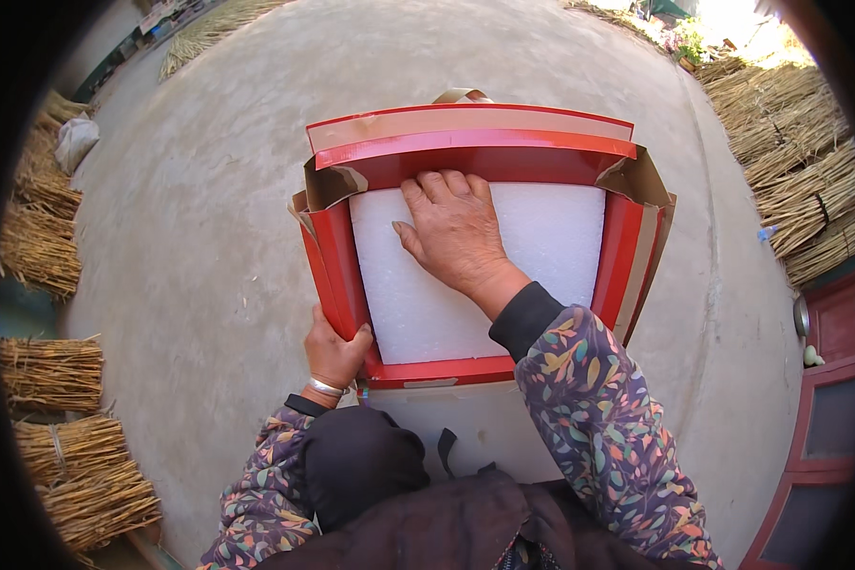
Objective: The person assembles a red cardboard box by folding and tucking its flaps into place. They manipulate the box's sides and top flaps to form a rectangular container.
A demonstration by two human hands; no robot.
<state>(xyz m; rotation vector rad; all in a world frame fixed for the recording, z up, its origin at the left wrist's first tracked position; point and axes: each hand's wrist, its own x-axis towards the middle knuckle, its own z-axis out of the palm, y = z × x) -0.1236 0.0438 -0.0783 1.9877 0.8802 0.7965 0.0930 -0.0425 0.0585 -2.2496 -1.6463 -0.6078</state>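
A farmyard outdoors: a bare concrete yard (209, 237) in sunlight, ringed with tied straw bundles (52, 370), more straw stacks (807, 180) along the right, and a red door (826, 399) nearby.

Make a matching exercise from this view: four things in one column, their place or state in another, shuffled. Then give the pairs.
Things:
1. left hand
2. right hand
3. white foam sheet
4. straw bundles

Places or states:
A. lies inside the open red box
B. stacked along the edges of the concrete ground
C. grips the box's near left corner
D. pressed flat on the foam, fingers at the far edge

Pairs: 1-C, 2-D, 3-A, 4-B
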